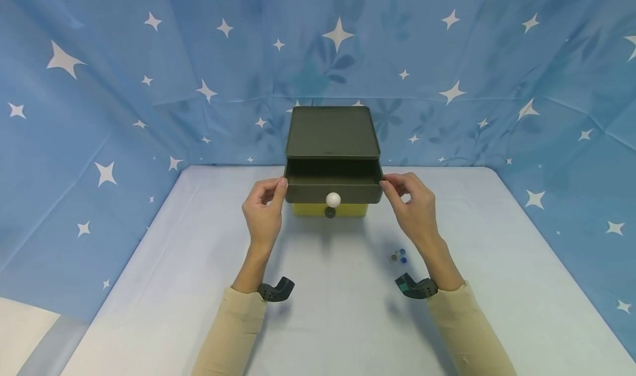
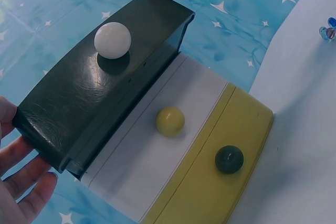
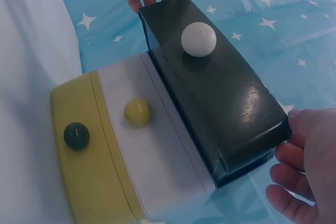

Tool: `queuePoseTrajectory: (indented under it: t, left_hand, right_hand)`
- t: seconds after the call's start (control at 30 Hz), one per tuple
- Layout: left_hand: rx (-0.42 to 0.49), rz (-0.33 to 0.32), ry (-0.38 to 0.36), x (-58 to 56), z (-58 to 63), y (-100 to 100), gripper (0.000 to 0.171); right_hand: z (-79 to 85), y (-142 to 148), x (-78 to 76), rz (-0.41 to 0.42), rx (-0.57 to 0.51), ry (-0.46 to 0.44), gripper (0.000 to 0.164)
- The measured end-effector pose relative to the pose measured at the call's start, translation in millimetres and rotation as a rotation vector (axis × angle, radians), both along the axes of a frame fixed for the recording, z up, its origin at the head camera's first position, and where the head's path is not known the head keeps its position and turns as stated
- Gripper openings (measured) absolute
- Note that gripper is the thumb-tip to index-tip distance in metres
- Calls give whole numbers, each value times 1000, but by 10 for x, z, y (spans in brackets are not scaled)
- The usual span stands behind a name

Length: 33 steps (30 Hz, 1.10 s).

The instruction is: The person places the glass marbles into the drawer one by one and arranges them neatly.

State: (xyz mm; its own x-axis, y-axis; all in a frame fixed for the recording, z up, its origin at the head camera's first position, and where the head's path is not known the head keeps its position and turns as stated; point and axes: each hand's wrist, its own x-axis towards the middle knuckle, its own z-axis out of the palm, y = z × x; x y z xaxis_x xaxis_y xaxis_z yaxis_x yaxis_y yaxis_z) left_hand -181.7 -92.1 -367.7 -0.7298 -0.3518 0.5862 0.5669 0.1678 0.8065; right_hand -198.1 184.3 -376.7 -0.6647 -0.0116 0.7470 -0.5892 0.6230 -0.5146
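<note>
A small tabletop chest of drawers (image 1: 330, 133) has a dark green top, and its dark green top drawer (image 1: 308, 194) is pulled out, showing a hollow inside. A round white knob (image 1: 333, 200) sits on that drawer's front. My left hand (image 1: 263, 213) pinches the drawer's left front corner between thumb and fingers. At the opposite corner, my right hand (image 1: 417, 207) holds it the same way. Below, in the left wrist view, come a white drawer (image 2: 157, 82) with a yellow knob (image 2: 170, 121) and a yellow drawer (image 2: 194, 187) with a dark green knob (image 2: 229, 159), both closed.
Several small blue and brown bead-like pieces (image 1: 403, 260) lie on the white tabletop (image 1: 328, 310), right of the chest and near my right forearm. A blue star-patterned curtain (image 1: 238, 61) hangs behind the chest and along both sides.
</note>
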Motion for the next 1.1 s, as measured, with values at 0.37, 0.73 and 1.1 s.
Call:
queuePoseTrajectory:
  t: [0.37, 0.73, 1.1]
  left_hand:
    - [-2, 0, 7, -2, 20, -3, 13]
    - [-2, 4, 19, 6, 8, -3, 12]
    - [3, 4, 14, -17, -25, -14, 13]
  right_hand:
    - [31, 23, 33, 6, 35, -6, 17]
    - [15, 50, 72, 6, 59, -24, 19]
    - [-31, 108, 114, 18, 51, -14, 20]
